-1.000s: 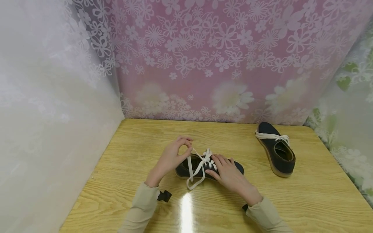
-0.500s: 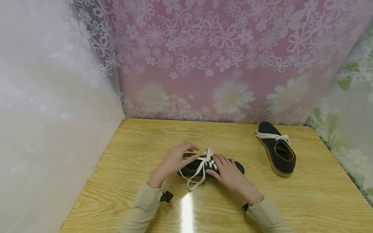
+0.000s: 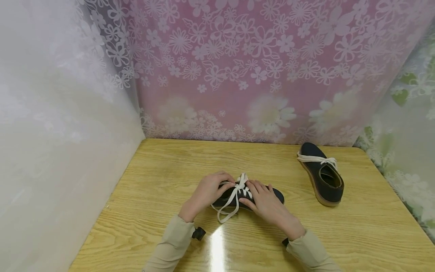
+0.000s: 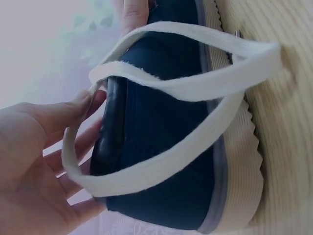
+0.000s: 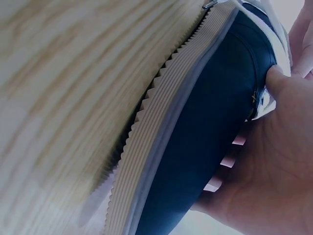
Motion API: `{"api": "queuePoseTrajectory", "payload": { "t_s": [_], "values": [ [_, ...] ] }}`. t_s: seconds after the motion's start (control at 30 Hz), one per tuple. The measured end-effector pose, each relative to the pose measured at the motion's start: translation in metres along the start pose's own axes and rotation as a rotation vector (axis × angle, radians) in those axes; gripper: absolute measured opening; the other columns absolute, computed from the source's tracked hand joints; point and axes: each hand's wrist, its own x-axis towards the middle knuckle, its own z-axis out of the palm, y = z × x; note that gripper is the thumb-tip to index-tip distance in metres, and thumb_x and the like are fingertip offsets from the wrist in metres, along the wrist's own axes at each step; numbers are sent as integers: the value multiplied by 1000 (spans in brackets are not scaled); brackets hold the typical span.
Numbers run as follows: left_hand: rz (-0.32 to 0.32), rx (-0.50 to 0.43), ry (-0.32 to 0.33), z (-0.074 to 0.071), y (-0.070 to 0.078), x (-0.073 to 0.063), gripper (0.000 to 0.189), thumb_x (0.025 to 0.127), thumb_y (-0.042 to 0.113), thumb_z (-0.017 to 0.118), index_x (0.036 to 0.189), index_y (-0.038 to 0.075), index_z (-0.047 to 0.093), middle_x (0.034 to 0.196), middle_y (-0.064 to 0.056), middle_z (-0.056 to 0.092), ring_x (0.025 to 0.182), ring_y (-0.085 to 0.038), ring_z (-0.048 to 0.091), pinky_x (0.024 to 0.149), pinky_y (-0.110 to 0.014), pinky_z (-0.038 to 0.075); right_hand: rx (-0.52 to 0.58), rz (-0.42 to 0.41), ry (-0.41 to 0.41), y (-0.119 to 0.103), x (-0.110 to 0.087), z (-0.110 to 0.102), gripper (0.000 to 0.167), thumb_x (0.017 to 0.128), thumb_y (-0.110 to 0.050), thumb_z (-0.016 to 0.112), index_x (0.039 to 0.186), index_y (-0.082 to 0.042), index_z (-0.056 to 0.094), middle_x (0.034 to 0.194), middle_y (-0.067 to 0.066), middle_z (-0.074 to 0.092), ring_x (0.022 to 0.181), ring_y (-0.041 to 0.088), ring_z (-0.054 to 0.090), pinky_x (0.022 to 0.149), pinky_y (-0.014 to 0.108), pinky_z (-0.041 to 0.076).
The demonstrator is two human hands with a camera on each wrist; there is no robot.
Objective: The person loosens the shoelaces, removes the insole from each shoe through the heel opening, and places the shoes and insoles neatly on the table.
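A dark blue shoe [image 3: 279, 195] lies sideways on the table, toe to the right, its heel opening near my left hand [image 3: 208, 192]. Its white shoelace [image 4: 142, 177] is knotted over the tongue, and a long loop droops down the near side. In the left wrist view, my left thumb and forefinger pinch the lace beside the opening, while the other fingers spread behind the shoe. My right hand [image 3: 267, 205] holds the shoe's front, thumb on the near side by the lacing and fingers across the top, as the right wrist view shows too.
A second dark shoe [image 3: 331, 194] with a tied white lace stands at the back right of the wooden table [image 3: 163, 166]. Pink floral cloth [image 3: 217, 94] hangs behind, and a pale sheet [image 3: 68, 151] borders the left side.
My left hand has come down and right from above the heel towards the knot, bringing the lace's raised end lower. My right hand stays on the shoe.
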Motion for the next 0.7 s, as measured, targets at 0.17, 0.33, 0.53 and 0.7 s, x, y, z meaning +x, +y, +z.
{"api": "queuePoseTrajectory", "payload": {
  "t_s": [0.17,0.33,0.53,0.7],
  "values": [
    [6,-8,22,-7,-4,-2,17,101,27,63,107,18,76,110,4,72,97,-13,69,83,-30,56,7,3,-4,-1,0,-1,72,102,-52,53,151,-1,43,151,21,47,141,43,41,107,73,31],
    [-5,0,93,-17,-13,-2,16,100,27,65,103,17,77,111,2,72,99,-17,70,85,-35,57,10,6,-5,-1,0,-1,71,102,-52,53,150,-1,44,150,21,47,141,43,41,107,73,31],
    [-102,7,181,-33,-25,-6,13,98,24,67,101,15,77,113,0,72,103,-21,70,88,-41,57,17,7,-8,-2,0,0,72,102,-53,52,151,-1,43,152,21,46,142,43,40,107,73,30],
    [-123,19,133,-38,-30,-7,15,99,26,66,102,16,76,114,0,73,103,-21,70,86,-41,56,13,11,-12,-1,0,-1,73,102,-54,52,152,-1,42,153,21,44,143,43,39,108,73,29]
  ]
}}
